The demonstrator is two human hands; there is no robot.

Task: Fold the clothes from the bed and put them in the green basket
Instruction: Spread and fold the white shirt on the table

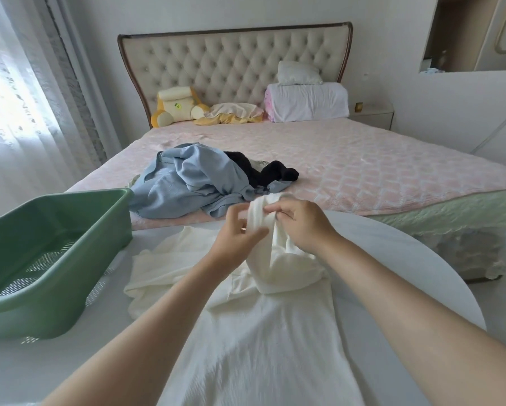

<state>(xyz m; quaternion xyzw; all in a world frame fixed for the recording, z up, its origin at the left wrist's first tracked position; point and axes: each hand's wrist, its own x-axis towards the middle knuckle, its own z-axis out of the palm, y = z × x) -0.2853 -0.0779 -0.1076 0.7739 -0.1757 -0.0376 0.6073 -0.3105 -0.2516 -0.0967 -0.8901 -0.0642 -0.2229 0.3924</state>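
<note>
A white ribbed garment point(254, 332) lies spread on the round white table point(392, 259) in front of me. One narrow part of it is lifted above the table. My left hand point(237, 238) pinches that raised part from the left, and my right hand point(300, 224) grips it from the right near its top. The green basket point(55, 306) stands on the table at the left with nothing inside. On the bed point(363, 171) behind lies a heap of clothes: a light blue garment point(187, 183) and a black one point(263, 171).
Pillows, a folded white quilt point(307, 102) and a yellow cushion point(175, 105) lie against the tufted headboard. A curtained window is at the left. A nightstand point(371, 114) stands right of the bed. The table's rim curves away at the right.
</note>
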